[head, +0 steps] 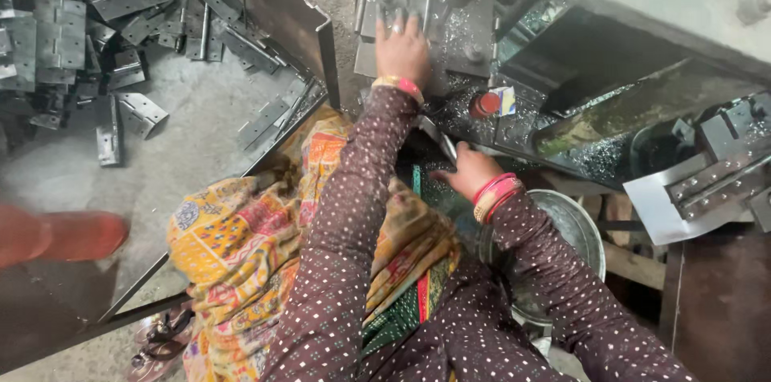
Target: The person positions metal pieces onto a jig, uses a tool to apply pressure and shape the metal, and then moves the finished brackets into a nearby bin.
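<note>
On machine bed up top, left hand point(403, 49) lies flat w/ fingers spread, pressing hinge plate point(418, 8). Right hand point(468, 173) loosely curled near front edge, grip unclear. Best to keep plate square, fingers off metal shavings point(590, 159).

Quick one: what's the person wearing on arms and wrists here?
Both arms wear long dark maroon sleeves with small pale dots. The left hand has a yellow and red bangle at the wrist; the right hand has stacked red and pink bangles. No gloves.

Grey concrete floor point(185, 149), metal hinge pile point(96, 20), dim light
</note>
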